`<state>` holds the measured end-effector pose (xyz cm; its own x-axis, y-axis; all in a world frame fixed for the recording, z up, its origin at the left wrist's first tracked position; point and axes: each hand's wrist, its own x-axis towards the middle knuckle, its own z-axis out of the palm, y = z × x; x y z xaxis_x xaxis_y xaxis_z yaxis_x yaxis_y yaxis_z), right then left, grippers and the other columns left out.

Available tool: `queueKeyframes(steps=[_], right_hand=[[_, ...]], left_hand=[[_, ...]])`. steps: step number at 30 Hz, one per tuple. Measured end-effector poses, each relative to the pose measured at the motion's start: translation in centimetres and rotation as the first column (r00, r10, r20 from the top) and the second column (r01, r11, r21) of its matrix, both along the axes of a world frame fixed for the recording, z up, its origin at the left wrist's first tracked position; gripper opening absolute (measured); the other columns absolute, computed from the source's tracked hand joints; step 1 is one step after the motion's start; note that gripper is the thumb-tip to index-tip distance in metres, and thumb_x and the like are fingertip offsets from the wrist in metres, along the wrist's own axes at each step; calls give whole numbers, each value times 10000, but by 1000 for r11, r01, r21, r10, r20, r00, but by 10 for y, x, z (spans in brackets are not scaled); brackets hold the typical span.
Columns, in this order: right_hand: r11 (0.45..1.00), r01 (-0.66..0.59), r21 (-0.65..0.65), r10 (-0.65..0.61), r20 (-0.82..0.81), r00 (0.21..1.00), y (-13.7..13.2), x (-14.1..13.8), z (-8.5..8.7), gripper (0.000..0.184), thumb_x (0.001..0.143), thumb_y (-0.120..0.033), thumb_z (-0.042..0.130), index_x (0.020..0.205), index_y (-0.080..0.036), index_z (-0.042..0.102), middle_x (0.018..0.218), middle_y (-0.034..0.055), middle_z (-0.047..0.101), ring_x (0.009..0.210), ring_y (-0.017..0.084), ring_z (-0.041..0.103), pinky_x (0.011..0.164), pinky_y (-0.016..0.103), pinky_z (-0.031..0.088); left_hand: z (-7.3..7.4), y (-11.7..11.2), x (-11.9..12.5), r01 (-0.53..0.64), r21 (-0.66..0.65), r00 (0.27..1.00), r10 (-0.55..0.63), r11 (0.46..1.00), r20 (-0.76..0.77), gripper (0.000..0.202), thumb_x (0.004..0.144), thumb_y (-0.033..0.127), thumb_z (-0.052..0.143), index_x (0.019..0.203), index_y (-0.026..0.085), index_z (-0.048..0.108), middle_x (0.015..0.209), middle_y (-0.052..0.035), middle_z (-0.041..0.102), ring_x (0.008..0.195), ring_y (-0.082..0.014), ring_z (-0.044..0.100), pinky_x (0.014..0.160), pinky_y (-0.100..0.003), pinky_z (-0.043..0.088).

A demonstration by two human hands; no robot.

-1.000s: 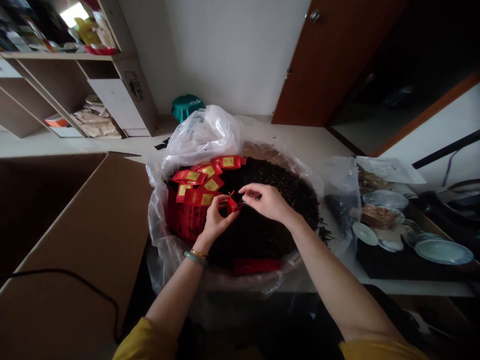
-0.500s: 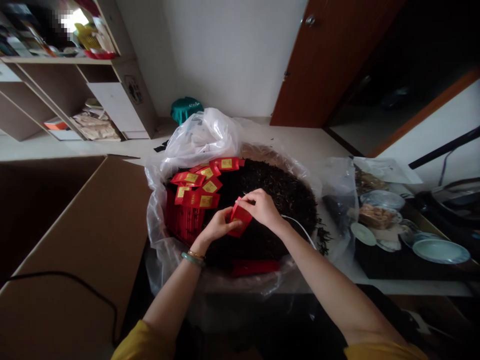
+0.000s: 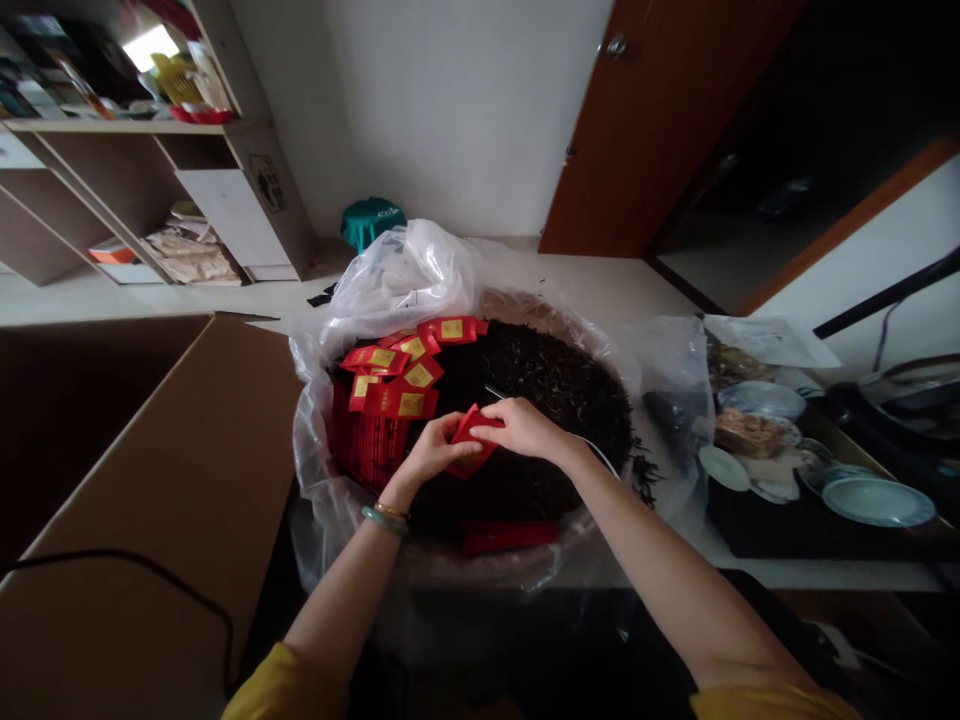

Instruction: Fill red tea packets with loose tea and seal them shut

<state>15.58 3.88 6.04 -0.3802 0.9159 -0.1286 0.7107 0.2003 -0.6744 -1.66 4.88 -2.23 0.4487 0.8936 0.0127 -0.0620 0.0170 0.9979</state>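
Observation:
My left hand [image 3: 437, 452] and my right hand [image 3: 523, 428] both pinch one small red packet [image 3: 471, 440] above a big round basket lined with clear plastic [image 3: 390, 290] and filled with dark loose tea leaves [image 3: 555, 385]. The right hand also grips a thin metal tool whose tip sticks out behind its fingers. Several filled red packets with gold labels [image 3: 397, 375] lie stacked on the left side of the heap. A red strip of packets [image 3: 510, 536] rests at the basket's near edge.
An open cardboard box [image 3: 135, 470] stands at the left with a black cable over it. At the right a dark tray holds bowls and plates [image 3: 877, 500] and a plastic bag [image 3: 675, 380]. Shelves [image 3: 135, 170] and a brown door [image 3: 660, 120] stand behind.
Both hands have come closer together and lowered slightly. The red packet, small and pinched a second ago, now lies wider between the fingers of both hands.

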Motion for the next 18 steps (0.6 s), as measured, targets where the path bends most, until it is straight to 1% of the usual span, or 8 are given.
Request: queueKeyframes(steps=[2, 4, 6, 9, 12, 14, 16, 18], right_hand=[[999, 4, 39, -4, -13, 1000, -2, -2, 2, 216, 794, -302, 632, 928, -155, 718, 746, 26, 689, 637, 145, 570, 575, 237, 367], [995, -37, 88, 40, -36, 999, -2, -3, 3, 171, 806, -271, 627, 913, -172, 718, 787, 25, 691, 678, 144, 582, 613, 235, 389], [984, -128, 126, 129, -2, 992, -2, -4, 2, 144, 830, -253, 608, 776, -179, 720, 758, 21, 674, 690, 141, 581, 640, 238, 401], [957, -231, 176, 214, 110, 971, -1, -4, 0, 252, 844, -228, 596, 612, -185, 685, 712, 30, 649, 746, 163, 588, 695, 264, 420], [933, -174, 315, 149, 103, 983, -1, -1, 2, 115, 824, -205, 624, 770, -208, 725, 821, 48, 680, 873, 196, 585, 790, 308, 436], [909, -98, 404, 68, 86, 994, -3, 1, 4, 124, 802, -214, 656, 905, -209, 726, 896, 64, 692, 895, 208, 569, 817, 333, 435], [902, -92, 422, 35, 141, 989, -4, 2, 5, 131, 803, -232, 660, 912, -203, 726, 871, 72, 696, 863, 214, 563, 797, 339, 430], [912, -156, 380, 68, 237, 969, -5, 1, 3, 103, 826, -241, 634, 825, -200, 728, 797, 68, 692, 820, 210, 572, 767, 330, 419]], left_hand=[[0, 0, 0, -12, -8, 1000, 12, 1000, 18, 509, 559, 427, 825, 924, 120, 649, 803, -7, 651, 710, -138, 574, 671, -238, 456], [-1, 0, 0, -18, -13, 1000, 19, 1000, 25, 522, 540, 438, 832, 902, 112, 645, 773, 0, 637, 679, -122, 553, 650, -230, 445], [-1, -1, 1, -5, -11, 1000, 6, 1000, 6, 521, 519, 452, 837, 854, 106, 639, 735, 9, 619, 651, -112, 533, 621, -222, 432], [-1, -1, 1, 28, -7, 999, -28, 1000, -24, 506, 526, 460, 832, 828, 106, 634, 714, 12, 610, 634, -105, 520, 604, -217, 421], [1, 0, 1, -31, 6, 999, 31, 1000, 12, 503, 555, 472, 815, 864, 115, 641, 757, -2, 636, 670, -123, 547, 641, -232, 436], [3, 0, 1, -94, 22, 995, 93, 995, 37, 511, 548, 483, 815, 866, 120, 647, 782, -16, 655, 705, -145, 570, 676, -250, 448], [4, 1, 1, -122, 36, 992, 120, 992, 44, 503, 546, 489, 813, 852, 123, 653, 778, -22, 662, 718, -158, 580, 694, -262, 453], [4, 1, 1, -118, 48, 992, 116, 992, 41, 470, 561, 486, 807, 821, 125, 654, 749, -16, 657, 703, -154, 577, 688, -260, 451]])
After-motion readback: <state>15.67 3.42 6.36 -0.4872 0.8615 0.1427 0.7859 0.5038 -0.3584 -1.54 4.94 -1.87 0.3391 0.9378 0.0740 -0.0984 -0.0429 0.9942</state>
